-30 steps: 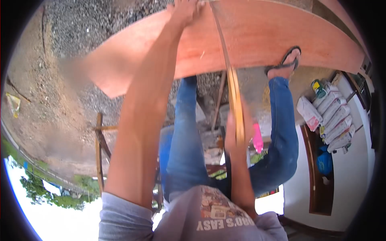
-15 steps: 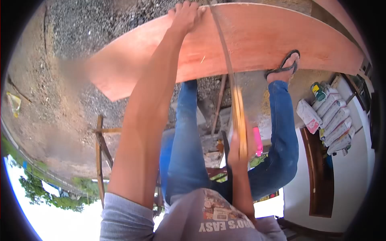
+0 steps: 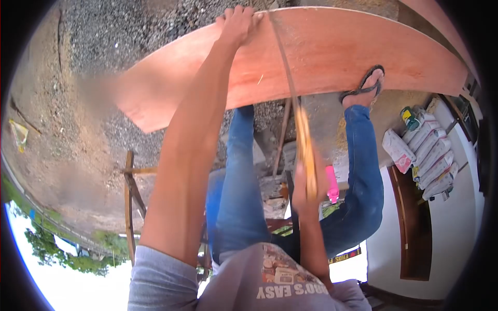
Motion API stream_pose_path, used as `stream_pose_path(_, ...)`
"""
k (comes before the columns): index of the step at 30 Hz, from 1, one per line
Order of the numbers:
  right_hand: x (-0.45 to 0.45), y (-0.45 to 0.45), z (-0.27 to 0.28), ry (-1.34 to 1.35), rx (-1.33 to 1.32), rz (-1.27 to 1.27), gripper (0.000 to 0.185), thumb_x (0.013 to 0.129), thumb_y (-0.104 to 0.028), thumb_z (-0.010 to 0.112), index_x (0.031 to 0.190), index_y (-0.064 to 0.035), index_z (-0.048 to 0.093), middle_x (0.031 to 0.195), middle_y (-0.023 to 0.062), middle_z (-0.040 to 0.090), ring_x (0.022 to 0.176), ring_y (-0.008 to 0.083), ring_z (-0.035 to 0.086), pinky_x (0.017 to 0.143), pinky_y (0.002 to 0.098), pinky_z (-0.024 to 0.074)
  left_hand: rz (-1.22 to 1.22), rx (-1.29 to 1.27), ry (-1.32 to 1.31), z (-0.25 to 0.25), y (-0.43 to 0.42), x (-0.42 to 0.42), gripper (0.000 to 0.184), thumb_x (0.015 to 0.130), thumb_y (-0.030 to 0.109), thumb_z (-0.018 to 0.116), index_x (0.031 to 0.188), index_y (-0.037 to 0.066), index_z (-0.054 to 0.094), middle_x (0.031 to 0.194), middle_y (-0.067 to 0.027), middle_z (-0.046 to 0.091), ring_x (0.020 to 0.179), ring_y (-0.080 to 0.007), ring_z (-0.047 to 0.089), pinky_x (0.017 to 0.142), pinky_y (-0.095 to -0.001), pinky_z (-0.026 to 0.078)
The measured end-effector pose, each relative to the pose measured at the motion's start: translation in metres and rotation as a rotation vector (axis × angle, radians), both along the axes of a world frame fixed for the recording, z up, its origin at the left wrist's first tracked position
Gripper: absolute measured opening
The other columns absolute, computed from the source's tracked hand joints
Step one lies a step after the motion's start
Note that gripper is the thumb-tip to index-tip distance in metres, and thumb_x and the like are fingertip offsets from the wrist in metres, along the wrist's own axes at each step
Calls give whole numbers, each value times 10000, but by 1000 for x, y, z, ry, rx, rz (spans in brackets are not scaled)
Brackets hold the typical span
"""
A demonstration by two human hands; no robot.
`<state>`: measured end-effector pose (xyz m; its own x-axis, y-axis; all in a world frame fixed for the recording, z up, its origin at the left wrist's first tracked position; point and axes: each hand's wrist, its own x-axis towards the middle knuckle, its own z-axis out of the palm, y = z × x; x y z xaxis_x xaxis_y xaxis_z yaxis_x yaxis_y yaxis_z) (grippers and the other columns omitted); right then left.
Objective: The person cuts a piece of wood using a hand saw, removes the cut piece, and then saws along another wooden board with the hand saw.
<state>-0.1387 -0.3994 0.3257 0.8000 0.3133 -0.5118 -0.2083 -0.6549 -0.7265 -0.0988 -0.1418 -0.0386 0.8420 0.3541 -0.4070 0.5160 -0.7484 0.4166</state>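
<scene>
A long reddish plywood board (image 3: 332,52) lies crosswise in front of me. My left hand (image 3: 238,26) grips its far edge, fingers curled over the rim. Just right of that hand, the thin blade of a handsaw (image 3: 284,57) crosses the board from its far edge to its near edge. My right hand (image 3: 309,181), blurred by motion, is closed around the saw's yellowish handle (image 3: 304,132) on the near side of the board. My right foot, in a black flip-flop (image 3: 376,83), rests on top of the board.
Stacked sacks (image 3: 433,150) stand by a white wall at right, near a brown wooden frame (image 3: 412,228). A pink bottle (image 3: 332,184) is beyond my right hand. Wooden posts (image 3: 129,202) rise at left. Gravel (image 3: 119,41) covers the ground past the board.
My right hand and the saw handle have shifted slightly toward the board and to the left. My left hand keeps its grip on the far edge, and my foot stays on the board.
</scene>
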Motion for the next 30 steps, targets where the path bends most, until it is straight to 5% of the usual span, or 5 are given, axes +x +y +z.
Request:
stream_pose_path(2,-8,-12,19,-20,-43,21,477,959,-85,594,1388,101,500,1195,227,671,1035,257,675,891,369,538,14,-43,35,25,-6,12,429,1043,519,399,1239,191,595,1260,-102,564,1198,-366,469,955,-607,302)
stream_pose_path(9,65,72,-104,89,-3,43,365,967,-180,609,1250,49,589,1005,128,688,688,206,598,643,334,514,57,-12,0,29,8,20,340,1021,418,471,1071,109,602,1148,-183,585,1133,-407,515,897,-630,370)
stream_pose_path(16,-20,-32,22,-30,-98,66,500,949,-94,598,1430,17,518,1136,174,704,798,256,691,743,341,567,49,-36,46,28,-8,15,359,1025,436,461,1118,120,603,1206,-150,558,1186,-401,472,955,-630,343)
stream_pose_path(22,87,112,-183,-162,183,43,231,935,-111,651,1117,31,651,821,195,645,714,259,631,648,378,490,59,17,-9,13,0,11,344,1024,432,464,1096,127,607,1177,-143,559,1142,-397,492,918,-624,359)
stream_pose_path(30,-15,-24,37,77,-174,97,548,913,-45,578,1434,84,464,1303,250,642,1050,253,698,881,341,559,38,-25,40,21,-10,13,357,1012,445,482,1122,129,608,1219,-148,562,1188,-400,486,939,-656,345)
